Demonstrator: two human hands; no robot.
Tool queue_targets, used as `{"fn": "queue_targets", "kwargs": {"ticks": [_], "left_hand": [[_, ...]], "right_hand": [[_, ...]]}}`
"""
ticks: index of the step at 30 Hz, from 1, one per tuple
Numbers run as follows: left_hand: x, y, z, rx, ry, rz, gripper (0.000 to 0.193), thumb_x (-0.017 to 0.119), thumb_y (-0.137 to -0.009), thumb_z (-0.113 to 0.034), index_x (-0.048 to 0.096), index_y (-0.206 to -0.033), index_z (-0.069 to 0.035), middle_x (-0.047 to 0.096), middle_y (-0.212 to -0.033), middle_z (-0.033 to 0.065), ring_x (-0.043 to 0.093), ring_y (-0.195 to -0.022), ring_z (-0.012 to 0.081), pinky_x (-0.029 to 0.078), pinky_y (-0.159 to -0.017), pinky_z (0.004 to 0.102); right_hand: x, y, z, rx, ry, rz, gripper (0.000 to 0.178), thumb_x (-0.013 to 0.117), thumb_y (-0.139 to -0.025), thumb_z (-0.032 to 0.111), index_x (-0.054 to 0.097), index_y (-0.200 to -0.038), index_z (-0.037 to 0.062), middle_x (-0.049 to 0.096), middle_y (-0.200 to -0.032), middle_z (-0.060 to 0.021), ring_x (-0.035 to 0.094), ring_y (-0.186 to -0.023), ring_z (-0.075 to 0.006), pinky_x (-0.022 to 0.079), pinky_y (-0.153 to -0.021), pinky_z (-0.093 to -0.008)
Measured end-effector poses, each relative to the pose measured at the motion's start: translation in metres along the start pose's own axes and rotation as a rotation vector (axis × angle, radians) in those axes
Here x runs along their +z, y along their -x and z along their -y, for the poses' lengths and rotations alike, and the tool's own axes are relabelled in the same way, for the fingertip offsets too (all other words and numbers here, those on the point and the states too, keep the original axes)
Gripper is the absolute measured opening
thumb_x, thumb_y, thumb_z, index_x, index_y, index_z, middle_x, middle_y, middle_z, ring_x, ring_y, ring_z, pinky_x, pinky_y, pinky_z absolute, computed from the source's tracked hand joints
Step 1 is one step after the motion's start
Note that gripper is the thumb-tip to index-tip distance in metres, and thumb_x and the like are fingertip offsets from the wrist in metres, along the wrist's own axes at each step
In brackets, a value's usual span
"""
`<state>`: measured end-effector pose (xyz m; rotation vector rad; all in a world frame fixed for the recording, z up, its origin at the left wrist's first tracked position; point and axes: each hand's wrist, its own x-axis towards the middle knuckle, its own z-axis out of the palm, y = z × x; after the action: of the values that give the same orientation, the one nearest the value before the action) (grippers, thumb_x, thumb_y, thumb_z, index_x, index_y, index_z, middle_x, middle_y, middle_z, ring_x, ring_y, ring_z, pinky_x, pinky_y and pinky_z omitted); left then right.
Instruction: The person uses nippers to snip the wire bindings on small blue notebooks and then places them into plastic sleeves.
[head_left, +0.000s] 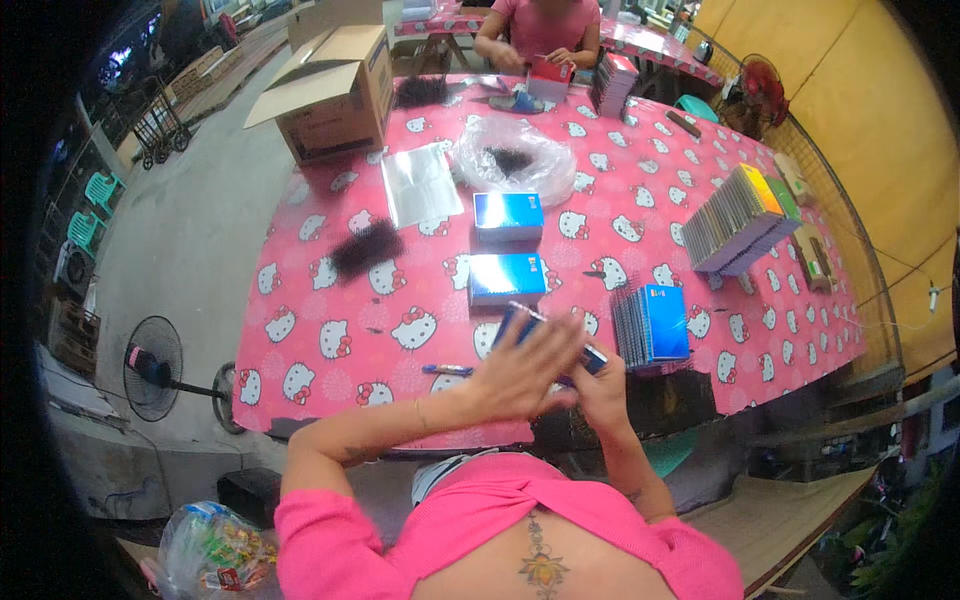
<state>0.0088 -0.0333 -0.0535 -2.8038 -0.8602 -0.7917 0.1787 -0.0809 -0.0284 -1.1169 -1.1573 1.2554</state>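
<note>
A small dark blue notebook (pixel 511 324) is between my hands above the table's near edge. My right hand (pixel 602 392) grips it at its right side. Across its top lies my left hand (pixel 530 368), slightly blurred, with fingers stretched out; it hides most of the notebook. Just beyond my hands stand two stacks of blue-covered notebooks, a nearer stack (pixel 507 280) and a farther stack (pixel 507 216). To the right is a stack of spiral-bound blue notebooks (pixel 655 322). A blue pen (pixel 447 369) lies left of my left wrist.
The pink patterned tablecloth (pixel 410 330) holds black binding wires (pixel 368 248), clear plastic sheets (pixel 421 186), a plastic bag (pixel 515 160) and a long notebook row (pixel 740 220). A cardboard box (pixel 335 95) stands far left. Opposite, a person (pixel 545 40) handles a red-covered notebook. A fan (pixel 152 367) stands left.
</note>
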Motion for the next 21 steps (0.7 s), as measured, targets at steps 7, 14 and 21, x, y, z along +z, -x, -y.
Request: {"fn": "queue_targets", "kwargs": {"ticks": [7, 14, 21], "left_hand": [[-0.029, -0.024, -0.001, 0.017, 0.013, 0.038, 0.082, 0.039, -0.099, -0.06, 0.03, -0.155, -0.001, 0.027, -0.162, 0.021, 0.019, -0.153, 0.0336, -0.003, -0.121, 0.0565], [-0.04, -0.002, -0.027, -0.327, 0.634, -0.135, 0.061, 0.071, -0.091, -0.035, 0.048, -0.133, 0.003, 0.05, -0.133, 0.0257, 0.048, -0.128, 0.0416, 0.04, -0.106, 0.0488], [-0.039, 0.016, -0.008, -0.402, 0.989, -0.028, 0.056, 0.07, -0.094, -0.024, 0.048, -0.137, 0.004, 0.054, -0.134, 0.0267, 0.056, -0.125, 0.0383, 0.048, -0.102, 0.0455]], "right_hand": [[-0.009, -0.006, -0.029, -0.01, -0.091, -0.039, 0.047, 0.06, -0.095, -0.002, 0.052, -0.141, -0.0027, 0.065, -0.124, -0.0113, 0.064, -0.105, -0.0129, 0.052, -0.093, -0.0271], [0.007, -0.004, 0.007, -0.017, 0.104, -0.115, 0.065, 0.069, -0.092, 0.004, 0.041, -0.15, 0.0008, 0.061, -0.127, -0.0097, 0.058, -0.116, -0.0147, 0.051, -0.093, -0.0266], [0.008, 0.014, 0.025, -0.087, 0.484, 0.184, 0.088, 0.079, -0.082, 0.013, 0.031, -0.156, 0.0109, 0.035, -0.138, -0.0156, 0.048, -0.124, -0.0293, 0.053, -0.097, -0.0362]]}}
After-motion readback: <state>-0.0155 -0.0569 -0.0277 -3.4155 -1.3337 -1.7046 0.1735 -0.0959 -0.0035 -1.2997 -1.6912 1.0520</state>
